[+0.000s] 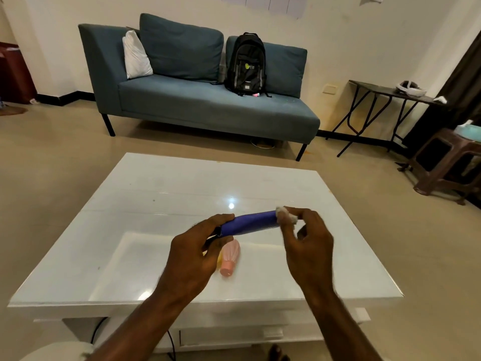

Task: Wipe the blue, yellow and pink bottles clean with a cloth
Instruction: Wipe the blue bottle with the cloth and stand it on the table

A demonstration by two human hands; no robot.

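My left hand point(192, 254) grips the dark cap end of the blue bottle point(250, 223) and holds it level above the white table point(161, 194). At the bottle's right end, my right hand point(307, 243) pinches a small white cloth point(285, 214) against it. The pink bottle point(230, 256) lies on the table just below, cap toward me. A sliver of the yellow bottle point(219, 260) shows beside it, mostly hidden by my left hand.
A blue sofa point(197, 100) with a black backpack point(246, 65) and a white pillow point(135, 57) stands beyond the table. A dark folding table point(385, 91) and a brown stool point(447, 162) are at the right. Tiled floor surrounds the table.
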